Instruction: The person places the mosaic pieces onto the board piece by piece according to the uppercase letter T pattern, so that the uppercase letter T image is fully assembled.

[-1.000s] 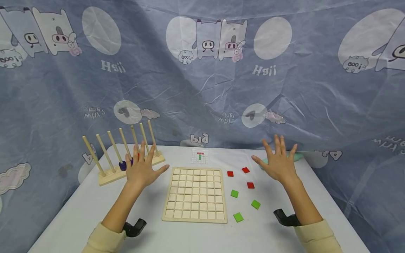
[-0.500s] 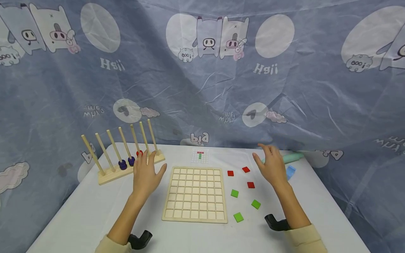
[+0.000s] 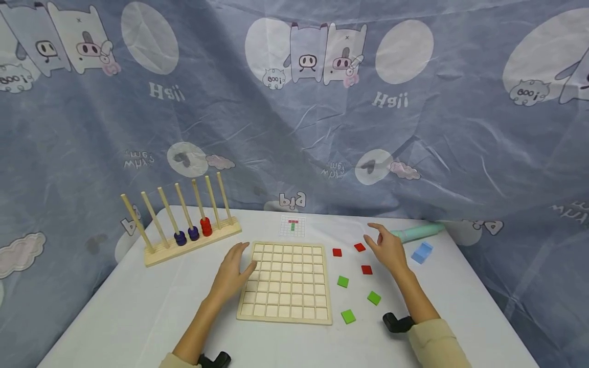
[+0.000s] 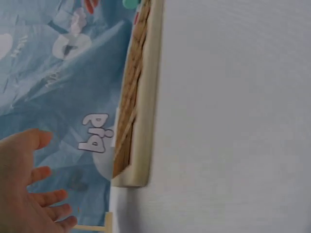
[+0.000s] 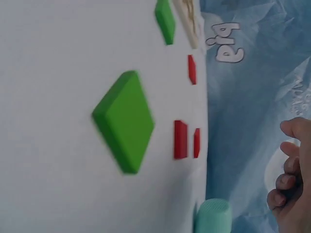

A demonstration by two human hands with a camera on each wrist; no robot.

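Observation:
A square wooden grid board (image 3: pixel 285 323) lies in the middle of the white table. Beside its left edge is my left hand (image 3: pixel 230 276), fingers loosely extended and holding nothing; its thumb overlaps the board's edge in the head view. In the left wrist view a gap shows between the hand and the board. My right hand (image 3: pixel 388 250) hovers near the red tiles, fingers slightly bent, with nothing held. Three red square tiles (image 3: pixel 366 270) and three green ones (image 3: pixel 374 298) lie scattered to the board's right.
Behind the board lies a small pattern card (image 3: pixel 292 226). A wooden peg rack (image 3: pixel 193 246) with blue and red beads stands at the back left. At the back right are a teal cylinder (image 3: pixel 418 232) and a light-blue piece (image 3: pixel 422 252). A printed curtain (image 3: pixel 294 128) hangs behind the table.
Both hands have lowered from a raised, spread pose. The left has moved right, from before the peg rack to the board; the right has moved left toward the red tiles, uncovering the light-blue piece.

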